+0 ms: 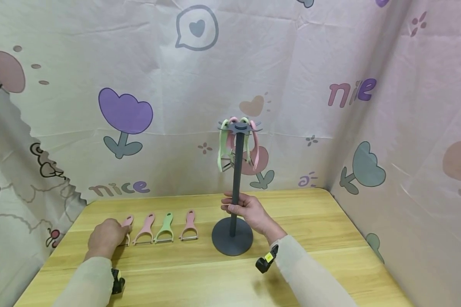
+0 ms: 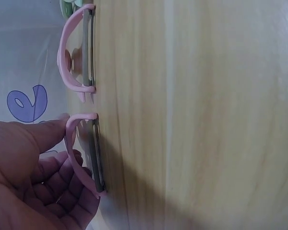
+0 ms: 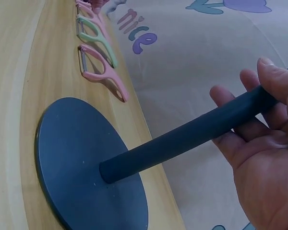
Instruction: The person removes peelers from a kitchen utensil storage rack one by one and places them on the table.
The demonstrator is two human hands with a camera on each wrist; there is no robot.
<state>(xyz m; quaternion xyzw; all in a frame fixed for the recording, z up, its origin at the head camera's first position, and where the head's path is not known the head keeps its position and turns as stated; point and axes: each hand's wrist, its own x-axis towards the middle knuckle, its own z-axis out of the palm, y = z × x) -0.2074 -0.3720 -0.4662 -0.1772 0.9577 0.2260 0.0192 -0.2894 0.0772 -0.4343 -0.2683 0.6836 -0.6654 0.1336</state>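
Observation:
At the left end of a row of peelers, my left hand (image 1: pixel 105 236) pinches a pink peeler (image 2: pixel 75 160) between thumb and fingers. Its blade end faces the near side, and the hand covers part of its handle. My right hand (image 1: pixel 253 213) grips the dark grey pole of a stand (image 1: pixel 237 179), thumb on one side and fingers round the other. This stand is upright on its round base (image 3: pixel 81 158). From hooks at its top hang several peelers, among them a green one (image 1: pixel 221 147) and a pink one (image 1: pixel 256 147).
Right of my left hand lie a pink peeler (image 1: pixel 149 221), a green peeler (image 1: pixel 167 221) and another pink peeler (image 1: pixel 190 218), handles pointing away. They rest on a wooden table (image 1: pixel 176 273). Printed cloth (image 1: pixel 169 76) hangs behind the table and along its sides.

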